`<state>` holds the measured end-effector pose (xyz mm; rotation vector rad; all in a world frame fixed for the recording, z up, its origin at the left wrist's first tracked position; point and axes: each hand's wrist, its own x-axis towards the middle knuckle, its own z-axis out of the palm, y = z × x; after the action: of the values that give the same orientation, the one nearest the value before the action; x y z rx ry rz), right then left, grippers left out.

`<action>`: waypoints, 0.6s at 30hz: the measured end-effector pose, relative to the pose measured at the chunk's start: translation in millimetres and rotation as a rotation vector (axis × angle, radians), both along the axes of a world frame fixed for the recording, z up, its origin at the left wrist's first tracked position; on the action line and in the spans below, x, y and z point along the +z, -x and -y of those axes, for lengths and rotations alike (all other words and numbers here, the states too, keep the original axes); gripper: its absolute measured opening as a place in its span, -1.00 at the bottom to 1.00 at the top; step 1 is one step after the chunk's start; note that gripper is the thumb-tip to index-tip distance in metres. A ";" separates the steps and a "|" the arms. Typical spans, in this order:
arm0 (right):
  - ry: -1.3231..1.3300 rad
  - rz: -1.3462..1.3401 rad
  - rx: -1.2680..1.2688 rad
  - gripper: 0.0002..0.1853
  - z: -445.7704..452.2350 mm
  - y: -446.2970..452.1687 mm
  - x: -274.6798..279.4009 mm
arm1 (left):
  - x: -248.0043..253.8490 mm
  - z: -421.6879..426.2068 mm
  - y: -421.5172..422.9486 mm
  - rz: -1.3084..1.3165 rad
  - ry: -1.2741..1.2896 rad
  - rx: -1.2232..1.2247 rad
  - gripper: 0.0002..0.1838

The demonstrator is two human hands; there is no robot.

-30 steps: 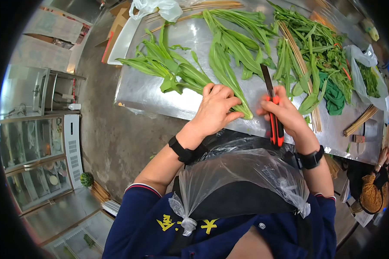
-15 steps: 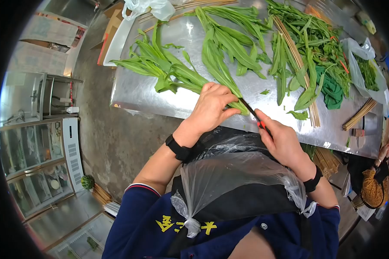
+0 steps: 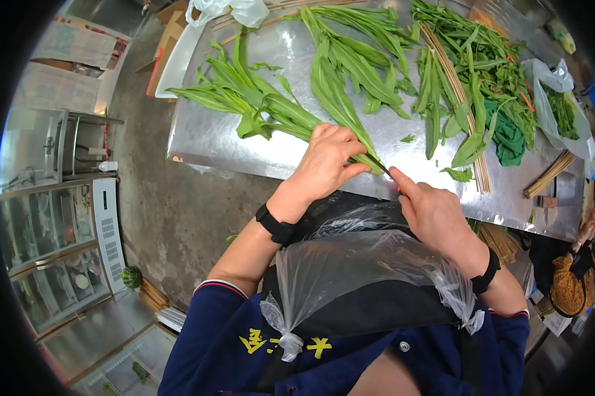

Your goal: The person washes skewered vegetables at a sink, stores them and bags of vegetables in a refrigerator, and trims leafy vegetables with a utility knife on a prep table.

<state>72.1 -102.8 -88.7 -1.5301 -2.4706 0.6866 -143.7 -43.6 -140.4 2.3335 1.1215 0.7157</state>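
My left hand is closed around the stem ends of a bunch of long leafy greens, close to the near edge of the metal table. The leaves spread away to the upper left. In my right hand is a knife with a dark, narrow blade and a bit of red on its handle. Its blade lies against the stems beside my left fingertips, with the index finger stretched along it. Just beyond, another bunch of greens rests on the metal, its stems running down towards my left hand.
Bamboo sticks lie across the right side, near a heap of greens, a green cloth and a plastic bag. More sticks sit near the right edge. At far right is another person's arm.
My right hand has shifted slightly right and down, and less of the knife blade shows past the stems. My left hand stays on the stems.
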 end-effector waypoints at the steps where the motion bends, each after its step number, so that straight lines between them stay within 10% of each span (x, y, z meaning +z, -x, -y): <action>1: -0.023 0.047 0.022 -0.56 -1.4 0.4 1.2 | -0.1 0.1 -0.2 0.004 0.000 0.002 -0.70; 18: 0.049 0.396 0.206 -0.50 -13.5 1.9 17.1 | -6.0 -2.1 -1.2 0.029 0.018 -0.003 -0.73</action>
<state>70.2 -89.3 -71.6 -1.5719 -2.9551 0.5159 -142.4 -41.5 -146.4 2.3026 1.1070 0.7329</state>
